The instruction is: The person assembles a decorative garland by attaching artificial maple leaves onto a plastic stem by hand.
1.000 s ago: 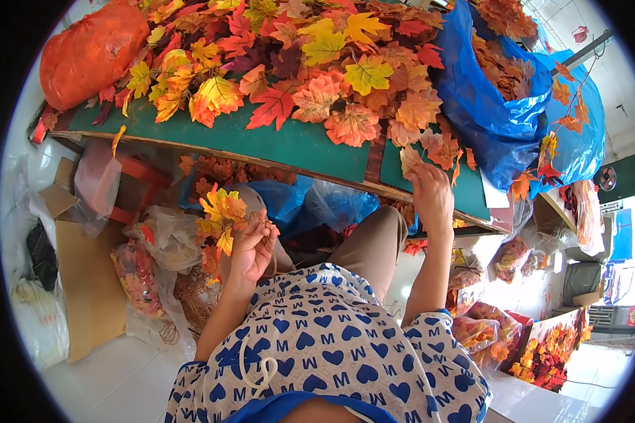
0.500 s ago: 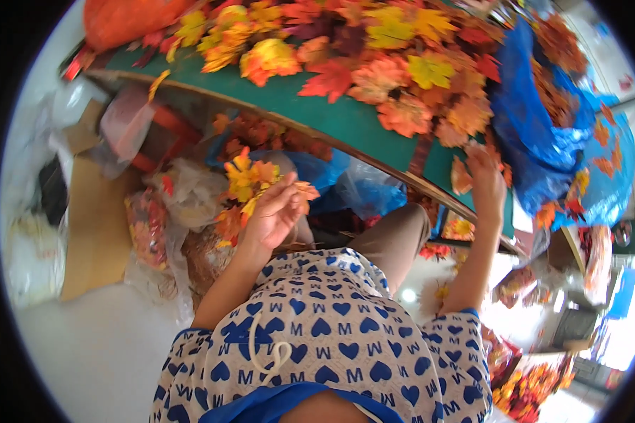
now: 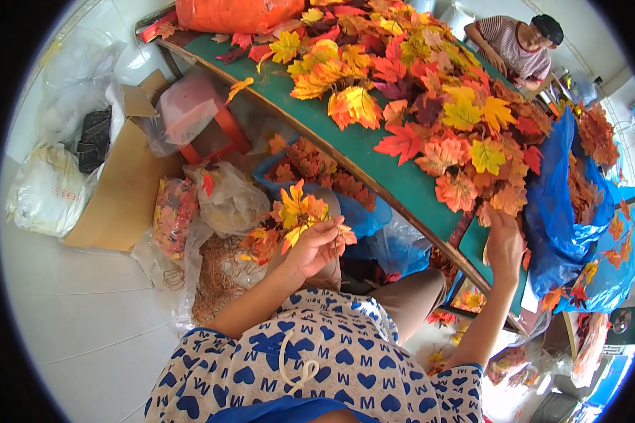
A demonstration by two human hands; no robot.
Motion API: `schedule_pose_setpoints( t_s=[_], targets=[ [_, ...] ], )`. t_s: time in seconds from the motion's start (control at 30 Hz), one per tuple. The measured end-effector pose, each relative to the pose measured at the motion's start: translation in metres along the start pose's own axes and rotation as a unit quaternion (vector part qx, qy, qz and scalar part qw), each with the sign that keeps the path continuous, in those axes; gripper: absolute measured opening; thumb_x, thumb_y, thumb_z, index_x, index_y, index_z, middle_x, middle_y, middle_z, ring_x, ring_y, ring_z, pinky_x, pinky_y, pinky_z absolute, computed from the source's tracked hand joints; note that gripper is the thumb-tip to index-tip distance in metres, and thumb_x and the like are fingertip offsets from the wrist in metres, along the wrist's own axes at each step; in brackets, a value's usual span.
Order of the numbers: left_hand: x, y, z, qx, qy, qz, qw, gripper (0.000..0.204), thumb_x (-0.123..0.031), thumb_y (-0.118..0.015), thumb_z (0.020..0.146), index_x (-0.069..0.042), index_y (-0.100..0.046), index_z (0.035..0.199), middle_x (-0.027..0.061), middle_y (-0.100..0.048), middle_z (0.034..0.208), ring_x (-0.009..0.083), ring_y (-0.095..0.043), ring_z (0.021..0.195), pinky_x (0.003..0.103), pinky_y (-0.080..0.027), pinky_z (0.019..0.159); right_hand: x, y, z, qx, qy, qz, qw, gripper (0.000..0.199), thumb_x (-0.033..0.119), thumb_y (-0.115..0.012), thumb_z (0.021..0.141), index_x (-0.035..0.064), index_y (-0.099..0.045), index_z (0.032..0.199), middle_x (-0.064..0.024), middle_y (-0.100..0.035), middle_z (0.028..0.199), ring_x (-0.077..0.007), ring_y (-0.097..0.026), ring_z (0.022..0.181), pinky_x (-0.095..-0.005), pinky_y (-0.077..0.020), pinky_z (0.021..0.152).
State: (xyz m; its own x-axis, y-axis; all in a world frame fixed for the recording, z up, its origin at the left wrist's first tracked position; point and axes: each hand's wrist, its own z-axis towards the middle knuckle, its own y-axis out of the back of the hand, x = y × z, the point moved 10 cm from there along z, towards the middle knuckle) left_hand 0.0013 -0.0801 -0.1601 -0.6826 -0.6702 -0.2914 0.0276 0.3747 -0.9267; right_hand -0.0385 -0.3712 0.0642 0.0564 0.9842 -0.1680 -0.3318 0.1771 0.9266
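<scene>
Left hand (image 3: 316, 247): grips a bunch of yellow-orange leaves (image 3: 300, 211) below the green table (image 3: 360, 151). Right hand (image 3: 504, 240): at 3 o'clock, fingers on the leaf pile (image 3: 437, 92). Blue bag (image 3: 561, 218) beside it. Cardboard box (image 3: 123, 183) at 9 o'clock.

Table: a long green-topped table (image 3: 363, 151) runs from upper left to lower right, its wooden edge facing the person
On the table: a thick heap of artificial maple leaves (image 3: 430, 92) in orange, red, yellow and dark maroon covers most of the top
Far end: an orange plastic sack (image 3: 236, 13) lies on the table
Near end: a blue plastic bag (image 3: 557, 211) holding more leaves sits at the table's right
Floor: pale tiles (image 3: 85, 317) carry a cardboard box (image 3: 123, 187), white bags (image 3: 46, 190) and clear bags of leaves (image 3: 226, 201)
</scene>
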Motion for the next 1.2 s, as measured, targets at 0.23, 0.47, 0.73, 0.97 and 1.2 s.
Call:
schedule_pose_setpoints(
  t_s=[0.23,0.47,0.73,0.97,1.2],
  targets=[
    [-0.011,0.005,-0.005,-0.008,-0.017,-0.009,1.000,0.026,-0.006,-0.053,0.091,-0.004,-0.054,0.117,0.0048,-0.060,0.088,0.0118,-0.060,0.078,0.027,-0.054,0.074,0.099,0.005,0.135,-0.118,0.063,0.337,0.932,0.019,-0.002,-0.053,0.082,0.0006,-0.062,0.099,-0.0189,-0.063,0.089,-0.0357,-0.061,0.085,-0.0373,-0.0493,0.068],
    [-0.045,-0.009,-0.001,-0.006,-0.063,0.036,0.997,0.025,-0.007,-0.053,0.092,-0.001,-0.052,0.116,0.0034,-0.058,0.087,0.0100,-0.055,0.072,0.026,-0.048,0.065,0.122,-0.054,0.227,-0.144,0.076,0.363,0.918,0.021,0.004,-0.056,0.082,-0.0016,-0.060,0.102,-0.0189,-0.064,0.092,-0.0346,-0.062,0.087,-0.0387,-0.0502,0.074],
    [-0.059,0.003,0.001,-0.006,-0.090,0.024,0.996,0.036,-0.005,-0.055,0.090,0.000,-0.048,0.125,0.0038,-0.060,0.088,0.0099,-0.059,0.074,0.026,-0.053,0.070,0.158,-0.041,0.200,-0.186,0.122,0.306,0.926,0.024,0.004,-0.056,0.085,0.0010,-0.059,0.108,-0.0156,-0.065,0.095,-0.0295,-0.064,0.088,-0.0348,-0.0514,0.076],
    [-0.070,0.008,-0.002,-0.057,-0.143,0.113,0.982,0.041,-0.003,-0.057,0.088,-0.001,-0.048,0.128,0.0034,-0.061,0.090,0.0099,-0.059,0.077,0.026,-0.053,0.073,0.194,-0.035,0.098,-0.112,0.120,0.418,0.893,0.017,-0.002,-0.057,0.084,0.0009,-0.063,0.100,-0.0125,-0.066,0.085,-0.0228,-0.065,0.073,-0.0297,-0.0520,0.063],
    [-0.088,0.009,-0.004,-0.091,-0.206,0.205,0.953,0.038,-0.005,-0.059,0.088,-0.002,-0.052,0.124,0.0022,-0.061,0.092,0.0101,-0.059,0.077,0.025,-0.051,0.074,0.179,-0.050,0.065,-0.030,0.116,0.417,0.901,0.015,-0.004,-0.058,0.082,-0.0003,-0.065,0.095,-0.0122,-0.067,0.085,-0.0209,-0.066,0.076,-0.0275,-0.0520,0.068]
  ],
)
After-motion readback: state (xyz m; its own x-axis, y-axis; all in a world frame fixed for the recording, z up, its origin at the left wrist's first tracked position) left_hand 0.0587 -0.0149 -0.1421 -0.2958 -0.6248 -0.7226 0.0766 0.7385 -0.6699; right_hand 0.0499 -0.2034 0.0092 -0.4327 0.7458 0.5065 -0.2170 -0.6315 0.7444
